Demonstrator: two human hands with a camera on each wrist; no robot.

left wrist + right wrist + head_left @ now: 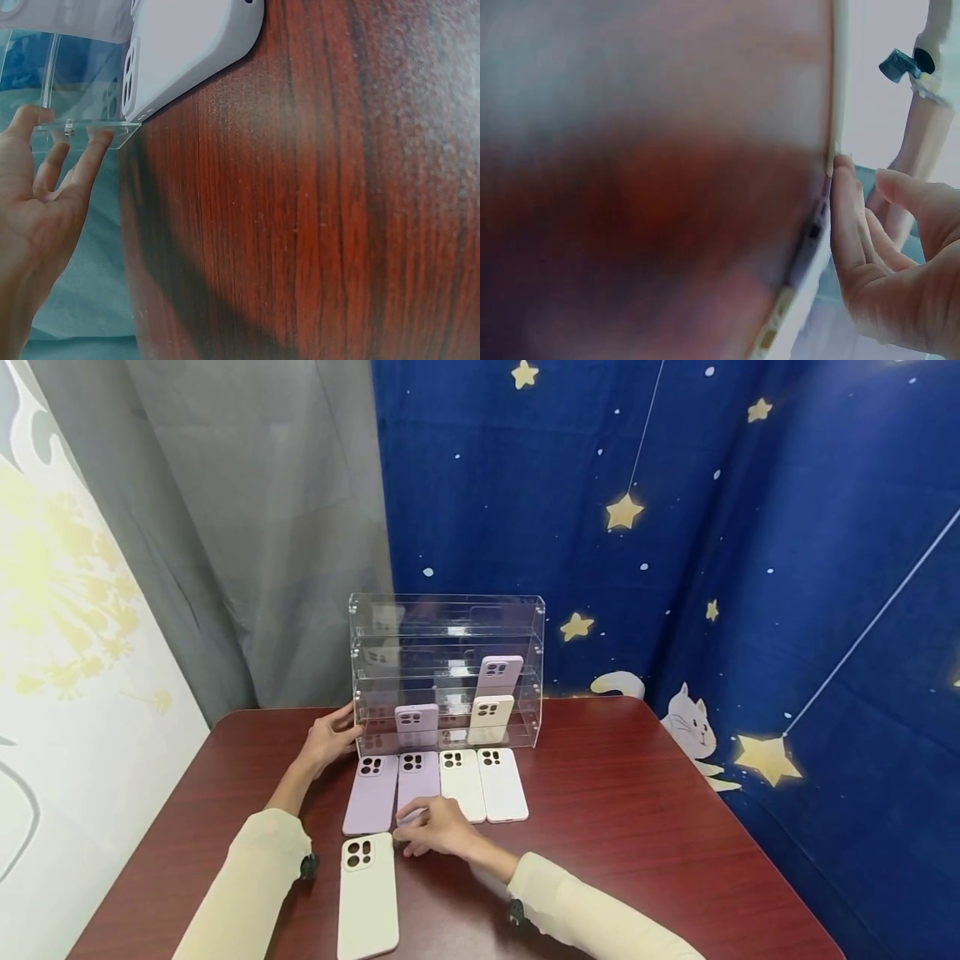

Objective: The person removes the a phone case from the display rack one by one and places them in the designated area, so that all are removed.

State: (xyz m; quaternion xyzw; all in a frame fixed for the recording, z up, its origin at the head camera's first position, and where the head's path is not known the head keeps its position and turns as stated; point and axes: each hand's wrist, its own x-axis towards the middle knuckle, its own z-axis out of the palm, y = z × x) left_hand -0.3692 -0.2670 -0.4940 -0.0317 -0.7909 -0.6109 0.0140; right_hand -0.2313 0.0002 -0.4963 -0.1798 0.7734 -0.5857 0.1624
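My left hand [330,742] grips the left side of a clear acrylic display stand [450,635], its thumb and fingers about the panel edge. Low over the table, my right hand [438,828] has its fingertips right at the upper right corner of a cream phone case [369,902]. That hand covers the lower end of a lilac phone case [418,777]. Beside that one in the row lie another lilac case [371,797], a cream case [465,789] and a white case [504,789]. In the stand are two lilac cases [417,727] [500,675] and a cream case [491,720].
The stand rises in tiers on the dark red wooden table [637,835]. Behind the table hang a grey curtain [277,527] and a blue star-patterned curtain [525,510]. A pale patterned curtain [90,635] is at the left.
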